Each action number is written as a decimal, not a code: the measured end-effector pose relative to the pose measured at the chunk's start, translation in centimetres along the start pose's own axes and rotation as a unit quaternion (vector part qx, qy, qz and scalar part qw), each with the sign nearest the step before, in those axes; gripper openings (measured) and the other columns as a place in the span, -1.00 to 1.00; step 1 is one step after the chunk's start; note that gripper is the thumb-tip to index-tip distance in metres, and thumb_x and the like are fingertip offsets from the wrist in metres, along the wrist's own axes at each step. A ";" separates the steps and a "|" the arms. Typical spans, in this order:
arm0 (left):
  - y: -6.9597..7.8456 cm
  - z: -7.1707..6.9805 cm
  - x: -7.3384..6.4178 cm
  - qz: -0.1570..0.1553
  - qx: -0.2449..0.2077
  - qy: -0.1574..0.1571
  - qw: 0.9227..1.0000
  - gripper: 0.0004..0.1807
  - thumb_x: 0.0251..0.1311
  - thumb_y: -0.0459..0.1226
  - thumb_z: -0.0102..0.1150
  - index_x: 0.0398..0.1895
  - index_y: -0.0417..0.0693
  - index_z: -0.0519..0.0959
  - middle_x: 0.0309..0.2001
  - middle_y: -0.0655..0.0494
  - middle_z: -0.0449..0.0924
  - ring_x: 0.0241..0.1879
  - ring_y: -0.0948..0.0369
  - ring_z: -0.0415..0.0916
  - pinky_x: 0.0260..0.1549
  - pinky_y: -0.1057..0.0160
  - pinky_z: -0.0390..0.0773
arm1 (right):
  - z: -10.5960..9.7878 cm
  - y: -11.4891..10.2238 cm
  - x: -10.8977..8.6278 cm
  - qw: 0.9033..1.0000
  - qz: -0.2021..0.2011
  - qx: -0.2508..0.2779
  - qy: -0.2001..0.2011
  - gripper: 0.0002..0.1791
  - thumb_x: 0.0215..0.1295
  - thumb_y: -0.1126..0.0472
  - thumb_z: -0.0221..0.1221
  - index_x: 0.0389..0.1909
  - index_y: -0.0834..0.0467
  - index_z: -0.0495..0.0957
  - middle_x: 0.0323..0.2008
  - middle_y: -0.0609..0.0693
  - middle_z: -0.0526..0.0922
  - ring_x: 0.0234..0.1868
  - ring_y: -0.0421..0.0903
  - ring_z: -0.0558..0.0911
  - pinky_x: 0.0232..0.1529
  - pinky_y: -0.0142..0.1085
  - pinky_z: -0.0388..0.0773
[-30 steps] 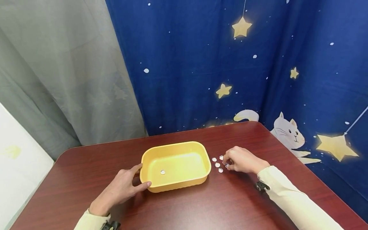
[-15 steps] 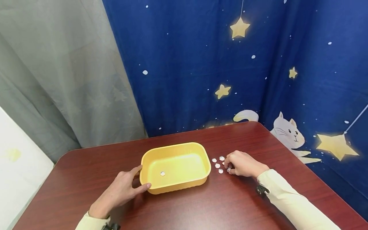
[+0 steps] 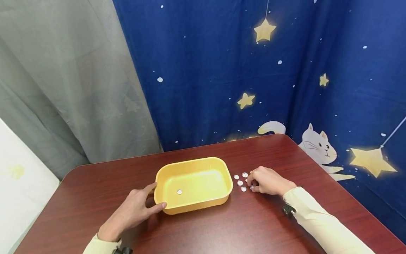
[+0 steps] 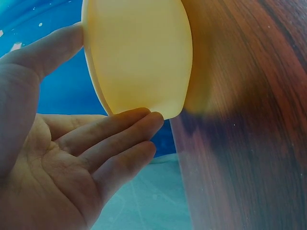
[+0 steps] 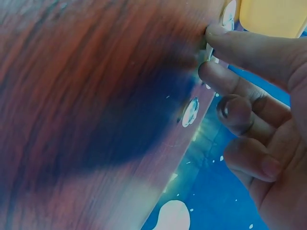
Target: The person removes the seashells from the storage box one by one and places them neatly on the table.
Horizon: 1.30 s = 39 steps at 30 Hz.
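A yellow rectangular plastic tub (image 3: 193, 205) stands on the table, with one clear faceted gem (image 3: 179, 192) on its floor. At the tub's left end, my left hand (image 3: 131, 210) rests its thumb and straight fingers against the rim and wall; in the left wrist view its fingertips (image 4: 154, 120) touch the yellow wall. My right hand (image 3: 268, 180) is low over the table right of the tub. Its thumb and index finger pinch a gem (image 5: 209, 51), mostly hidden between them. Several more gems (image 3: 240, 183) lie between that hand and the tub.
The dark red wooden table (image 3: 209, 233) has rounded far corners. Behind it hang a grey curtain (image 3: 73, 77) and a blue curtain (image 3: 206, 70) with stars and a cat print. Another gem (image 5: 191, 112) lies near the right hand's curled fingers.
The right hand has shifted slightly right and nearer with its fingertips at a gem, then stays still over the last half second. The left hand and the tub keep their places.
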<state>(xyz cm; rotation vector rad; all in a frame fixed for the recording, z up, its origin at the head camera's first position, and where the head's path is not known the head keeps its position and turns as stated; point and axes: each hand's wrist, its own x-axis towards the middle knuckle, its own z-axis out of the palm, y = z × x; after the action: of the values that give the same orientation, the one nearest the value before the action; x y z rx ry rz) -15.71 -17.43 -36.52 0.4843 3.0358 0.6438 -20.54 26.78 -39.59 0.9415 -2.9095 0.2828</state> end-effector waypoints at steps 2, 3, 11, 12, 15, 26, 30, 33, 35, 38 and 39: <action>0.0 0.0 0.0 0.000 0.000 0.000 1.000 -0.11 0.09 0.11 0.42 0.33 -0.33 0.44 0.16 -0.20 0.65 0.05 0.05 0.68 0.02 -0.02 0.68 | 0.0 0.1 0.0 1.000 0.002 -0.001 0.000 -0.82 0.01 0.29 0.46 -0.48 -0.07 0.70 -0.58 -0.25 0.54 -0.51 -0.37 0.40 -0.46 -0.42 0.38; 0.0 0.0 0.0 0.002 0.002 0.001 1.000 -0.11 0.09 0.11 0.42 0.33 -0.33 0.44 0.16 -0.20 0.65 0.05 0.05 0.68 0.02 -0.02 0.68 | 0.0 0.1 0.0 1.000 0.002 -0.001 0.000 -0.83 0.01 0.28 0.46 -0.48 -0.07 0.70 -0.58 -0.25 0.54 -0.51 -0.37 0.40 -0.46 -0.42 0.38; -0.3 0.1 -0.1 0.022 0.004 0.014 1.000 -0.14 0.11 0.08 0.42 0.32 -0.33 0.44 0.13 -0.16 0.67 0.03 0.07 0.69 -0.01 0.01 0.68 | 0.1 0.2 0.1 1.000 0.011 -0.004 -0.006 -0.85 0.01 0.25 0.46 -0.44 -0.07 0.73 -0.60 -0.31 0.51 -0.52 -0.38 0.40 -0.46 -0.44 0.39; -0.3 0.1 -0.1 0.023 0.004 0.014 1.000 -0.14 0.11 0.08 0.42 0.32 -0.33 0.44 0.13 -0.17 0.67 0.03 0.07 0.69 -0.01 0.01 0.67 | 0.0 0.2 0.1 1.000 0.013 -0.003 -0.007 -0.85 0.02 0.24 0.46 -0.43 -0.06 0.73 -0.60 -0.32 0.51 -0.52 -0.39 0.40 -0.45 -0.44 0.39; -0.3 0.1 -0.1 0.023 0.003 0.013 1.000 -0.13 0.11 0.08 0.41 0.33 -0.33 0.43 0.14 -0.18 0.66 0.04 0.06 0.69 0.00 0.00 0.68 | -0.2 0.2 0.1 1.000 0.015 0.006 -0.009 -0.87 0.05 0.23 0.46 -0.40 -0.05 0.74 -0.59 -0.32 0.53 -0.52 -0.39 0.41 -0.45 -0.45 0.40; -0.3 0.0 -0.1 0.020 0.000 0.010 1.000 -0.13 0.11 0.08 0.41 0.32 -0.35 0.43 0.15 -0.21 0.65 0.05 0.04 0.68 0.01 -0.01 0.67 | -2.3 -0.1 0.6 1.000 -0.001 -0.014 0.016 -0.90 0.05 0.24 0.45 -0.43 -0.03 0.74 -0.58 -0.33 0.57 -0.51 -0.39 0.43 -0.44 -0.44 0.42; -0.3 0.0 -0.1 0.020 -0.004 0.011 1.000 -0.13 0.12 0.07 0.41 0.33 -0.35 0.43 0.15 -0.20 0.65 0.05 0.05 0.69 0.00 0.00 0.68 | -3.4 -0.4 1.3 0.999 -0.012 -0.031 0.024 -0.90 0.06 0.25 0.43 -0.44 -0.03 0.74 -0.55 -0.31 0.61 -0.50 -0.36 0.44 -0.43 -0.42 0.44; -0.3 0.0 -0.1 0.021 -0.002 0.011 1.000 -0.13 0.12 0.08 0.41 0.33 -0.35 0.42 0.15 -0.20 0.65 0.04 0.04 0.69 0.00 0.00 0.68 | -4.0 -0.7 1.8 0.999 -0.022 -0.045 0.022 -0.91 0.07 0.24 0.42 -0.42 -0.03 0.74 -0.51 -0.28 0.65 -0.48 -0.34 0.46 -0.41 -0.39 0.47; -0.3 0.0 -0.1 0.022 -0.002 0.011 1.000 -0.13 0.12 0.07 0.41 0.33 -0.35 0.42 0.15 -0.20 0.65 0.04 0.04 0.69 0.00 0.00 0.68 | -4.3 -1.0 2.2 0.998 -0.027 -0.054 0.013 -0.92 0.10 0.23 0.41 -0.41 -0.02 0.74 -0.50 -0.26 0.66 -0.47 -0.32 0.46 -0.39 -0.37 0.48; -0.4 0.0 -0.1 0.025 -0.003 0.012 1.000 -0.14 0.12 0.07 0.41 0.33 -0.35 0.42 0.14 -0.20 0.66 0.04 0.05 0.69 -0.01 0.01 0.68 | -4.6 -1.4 2.7 0.997 -0.036 -0.068 -0.004 -0.95 0.12 0.22 0.40 -0.42 -0.01 0.73 -0.50 -0.22 0.66 -0.47 -0.28 0.46 -0.40 -0.34 0.48; -0.4 0.0 -0.1 0.025 -0.004 0.012 1.000 -0.14 0.12 0.07 0.41 0.33 -0.35 0.42 0.14 -0.20 0.66 0.04 0.05 0.69 -0.01 0.01 0.68 | -4.7 -1.6 2.8 0.997 -0.038 -0.071 -0.009 -0.95 0.12 0.22 0.40 -0.43 -0.01 0.73 -0.51 -0.22 0.65 -0.46 -0.28 0.46 -0.40 -0.34 0.47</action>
<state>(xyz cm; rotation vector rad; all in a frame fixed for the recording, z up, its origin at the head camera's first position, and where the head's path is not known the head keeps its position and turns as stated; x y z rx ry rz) -15.75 -17.77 -36.71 0.5565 3.0524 0.6681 -21.80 24.81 -34.35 1.0343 -2.8548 0.0607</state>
